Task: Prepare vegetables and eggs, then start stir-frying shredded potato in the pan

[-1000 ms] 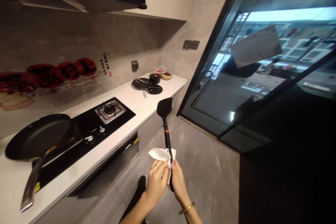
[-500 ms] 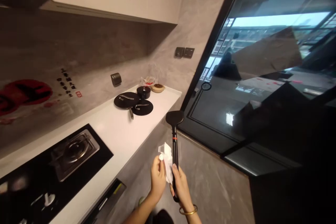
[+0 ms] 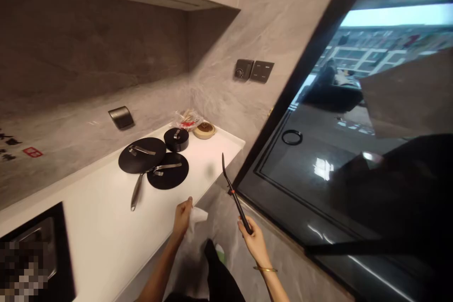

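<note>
In my right hand (image 3: pixel 254 238) is a black spatula (image 3: pixel 238 202), its handle gripped near the end. The blade points up and away and is seen edge-on, close to the counter's front corner. A gold bracelet (image 3: pixel 265 269) circles that wrist. My left hand (image 3: pixel 182 217) is closed around a crumpled white tissue (image 3: pixel 197 217), which hangs out to the right of the fingers. That hand is at the front edge of the white counter (image 3: pixel 95 226), apart from the spatula.
Two flat black lids (image 3: pixel 142 155) with metal handles lie on the counter, a pan handle (image 3: pixel 137 192) jutting out. Behind them are a small black pot (image 3: pixel 176 139), a round wooden-rimmed dish (image 3: pixel 204 130) and a plastic bag (image 3: pixel 187 118). A stove (image 3: pixel 66 255) is at left, a dark glass door (image 3: pixel 283 184) at right.
My hands have moved apart, the left one taking the tissue away from the spatula toward the counter. The spatula has turned edge-on. My view has moved nearer the lids and the corner.
</note>
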`<state>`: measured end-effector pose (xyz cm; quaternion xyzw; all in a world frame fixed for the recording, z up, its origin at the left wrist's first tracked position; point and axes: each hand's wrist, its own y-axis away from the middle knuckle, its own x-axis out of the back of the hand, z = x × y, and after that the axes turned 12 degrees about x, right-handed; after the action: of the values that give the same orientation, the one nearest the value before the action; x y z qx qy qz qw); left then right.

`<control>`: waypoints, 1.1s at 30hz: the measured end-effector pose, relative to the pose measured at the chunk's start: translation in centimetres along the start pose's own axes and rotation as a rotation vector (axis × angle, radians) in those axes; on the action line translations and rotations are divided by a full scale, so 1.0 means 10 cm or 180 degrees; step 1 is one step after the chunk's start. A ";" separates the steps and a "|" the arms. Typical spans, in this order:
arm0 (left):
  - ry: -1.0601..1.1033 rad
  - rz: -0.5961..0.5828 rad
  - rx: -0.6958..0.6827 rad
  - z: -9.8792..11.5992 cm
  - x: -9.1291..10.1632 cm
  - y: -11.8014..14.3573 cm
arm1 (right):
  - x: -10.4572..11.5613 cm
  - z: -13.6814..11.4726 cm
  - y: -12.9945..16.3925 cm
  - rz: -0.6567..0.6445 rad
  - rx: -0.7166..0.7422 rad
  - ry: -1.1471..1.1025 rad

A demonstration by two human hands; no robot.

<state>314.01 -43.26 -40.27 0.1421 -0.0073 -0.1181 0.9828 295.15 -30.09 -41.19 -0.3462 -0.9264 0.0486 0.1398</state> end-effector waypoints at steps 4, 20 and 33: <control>-0.0227 0.0449 -0.0083 0.13 -0.39 -0.53 | 0.17 0.14 -1.03 -0.0237 0.0024 0.0258; -0.2132 0.0564 0.0132 1.06 -1.17 -3.47 | -0.59 0.74 -3.66 -0.0333 0.0192 0.1030; -0.3182 0.1030 0.1052 1.73 -1.21 -5.13 | -1.17 1.09 -5.17 -0.0932 0.0340 0.1099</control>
<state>289.57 -93.04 -37.83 0.2181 -0.5133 -0.0158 0.8299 267.92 -76.77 -44.58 -0.2035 -0.9252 0.0168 0.3199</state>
